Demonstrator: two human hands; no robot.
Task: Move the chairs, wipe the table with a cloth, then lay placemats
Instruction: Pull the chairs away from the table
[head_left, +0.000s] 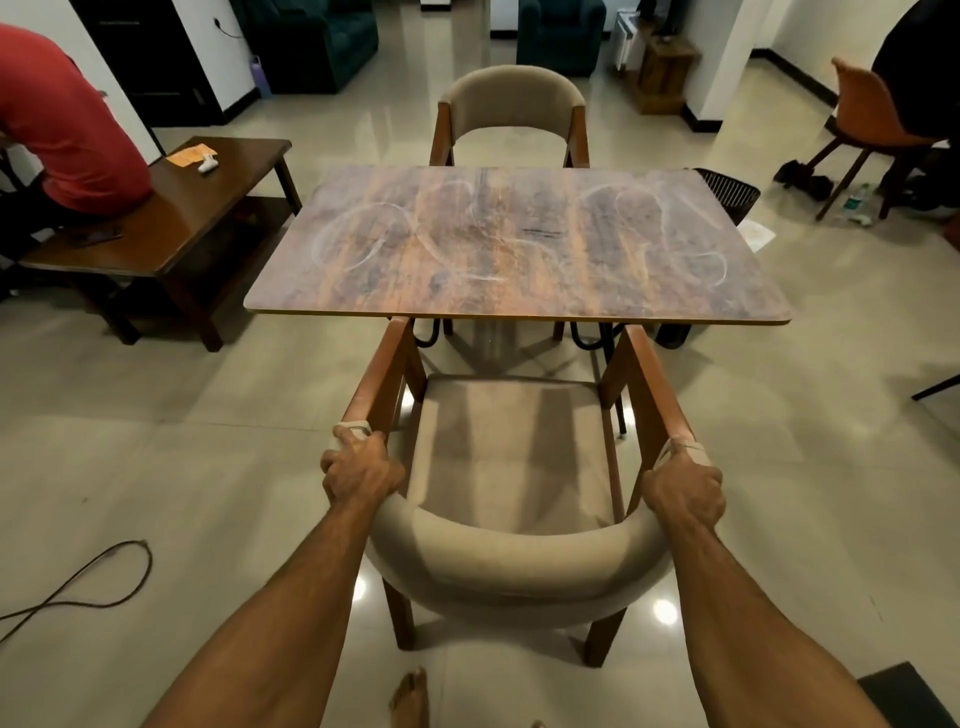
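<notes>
1. Your left hand (360, 467) and right hand (684, 486) are each clenched around a rear corner of the near armchair (511, 467), where armrest meets padded back. That looks like the balanced grip for drawing it clear.
2. Beyond your hands, the worktop (519, 244) is bare but streaked with chalky swirls. The far armchair (511, 111) stands at its opposite edge.
3. No cloth or placemats show. The floor is glossy tile, and a cable (93, 587) lies left of your left hand.

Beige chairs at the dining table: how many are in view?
2. The near chair is held by the left hand and right hand; the far chair stands beyond the table.
</notes>
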